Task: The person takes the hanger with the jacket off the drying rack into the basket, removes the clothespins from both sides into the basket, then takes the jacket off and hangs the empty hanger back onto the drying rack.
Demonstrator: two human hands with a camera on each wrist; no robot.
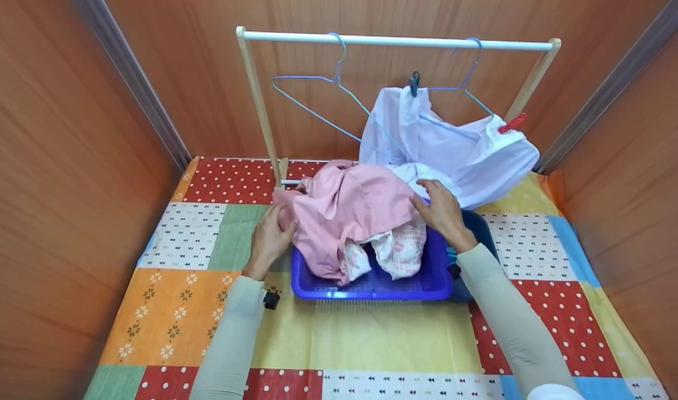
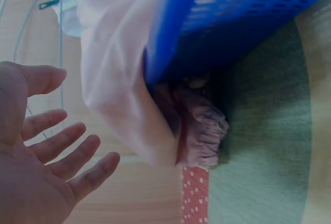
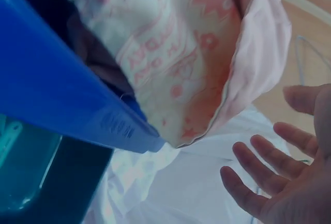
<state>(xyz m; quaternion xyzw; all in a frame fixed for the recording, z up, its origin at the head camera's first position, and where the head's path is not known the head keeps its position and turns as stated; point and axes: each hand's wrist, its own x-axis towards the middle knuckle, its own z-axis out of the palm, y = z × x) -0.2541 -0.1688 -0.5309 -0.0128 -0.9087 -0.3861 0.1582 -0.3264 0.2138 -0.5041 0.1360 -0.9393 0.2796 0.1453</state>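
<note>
The left hand, its fingers spread apart, is hovering just beside the pink garment, which is draping over the blue basket; the right hand, fingers likewise apart, is hovering opposite. Behind, a white garment is hanging.

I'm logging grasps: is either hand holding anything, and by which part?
Nothing is held; the left hand and right hand hover beside the pink garment.
</note>
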